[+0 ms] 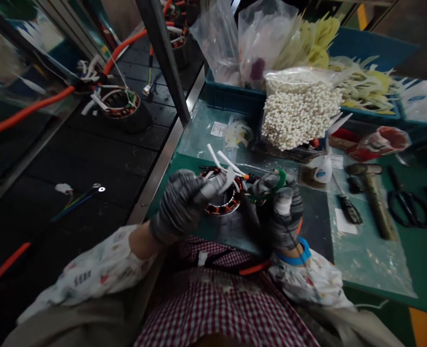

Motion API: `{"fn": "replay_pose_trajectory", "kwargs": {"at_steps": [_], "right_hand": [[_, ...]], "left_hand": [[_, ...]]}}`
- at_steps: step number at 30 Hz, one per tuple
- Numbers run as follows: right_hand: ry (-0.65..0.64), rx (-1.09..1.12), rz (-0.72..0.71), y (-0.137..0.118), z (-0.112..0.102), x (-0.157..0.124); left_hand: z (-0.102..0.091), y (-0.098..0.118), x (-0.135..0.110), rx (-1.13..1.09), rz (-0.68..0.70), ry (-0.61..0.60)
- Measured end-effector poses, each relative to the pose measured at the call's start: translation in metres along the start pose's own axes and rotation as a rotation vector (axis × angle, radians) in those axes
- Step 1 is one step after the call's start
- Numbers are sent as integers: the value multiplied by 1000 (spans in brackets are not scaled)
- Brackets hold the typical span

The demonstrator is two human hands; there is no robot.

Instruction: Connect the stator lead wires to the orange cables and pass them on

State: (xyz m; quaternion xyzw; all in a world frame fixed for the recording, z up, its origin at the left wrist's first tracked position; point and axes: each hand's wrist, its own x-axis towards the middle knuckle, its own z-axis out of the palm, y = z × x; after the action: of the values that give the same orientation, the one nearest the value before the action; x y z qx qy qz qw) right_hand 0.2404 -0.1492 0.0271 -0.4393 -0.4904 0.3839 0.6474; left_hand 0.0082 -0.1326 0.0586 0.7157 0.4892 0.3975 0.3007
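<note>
A motor stator (222, 207) with a ring of copper windings sits on the bench in front of me, white sleeves (219, 156) sticking up from it. My left hand (179, 207), in a grey striped glove, reaches over its left side, with thumb and fingertips pinched on a curved white strip (230, 178). To the right of the ring, my gloved right hand (287, 207) is closed around a small green piece (281, 178), possibly a circuit board. Dark leads run between this hand and the stator. Fingers hide part of the windings.
Behind stand blue bins (231, 96) with yellowish strips and a bag of white beads (296, 111). A hammer (374, 202), scissors (408, 207) and a screwdriver (349, 207) lie at right. Left of the bench's metal edge, another stator (121, 106) sits on a black slatted surface.
</note>
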Motion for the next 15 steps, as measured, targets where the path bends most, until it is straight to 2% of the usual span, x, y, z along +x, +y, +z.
{"fn": "replay_pose_trajectory", "kwargs": {"at_steps": [1,2,3,5,8,12,15], "right_hand": [[28,55,25,-4,1,3],[49,96,42,-7,3,6],[58,119,52,-9,4,8],[56,130,51,-11,5,11],[48,121,24,-6,3,10],[53,-8,-8,0,-3,4],[-41,-183,-133,-6,-2,0]], "left_hand": [[4,-3,-19,70,100,-12],[9,-9,-34,283,321,-9],[13,-16,-44,448,458,-29],[18,-30,-52,680,624,-91],[19,-40,-46,685,602,-167],[20,-42,-40,547,558,-144],[25,-44,-46,476,462,-169]]}}
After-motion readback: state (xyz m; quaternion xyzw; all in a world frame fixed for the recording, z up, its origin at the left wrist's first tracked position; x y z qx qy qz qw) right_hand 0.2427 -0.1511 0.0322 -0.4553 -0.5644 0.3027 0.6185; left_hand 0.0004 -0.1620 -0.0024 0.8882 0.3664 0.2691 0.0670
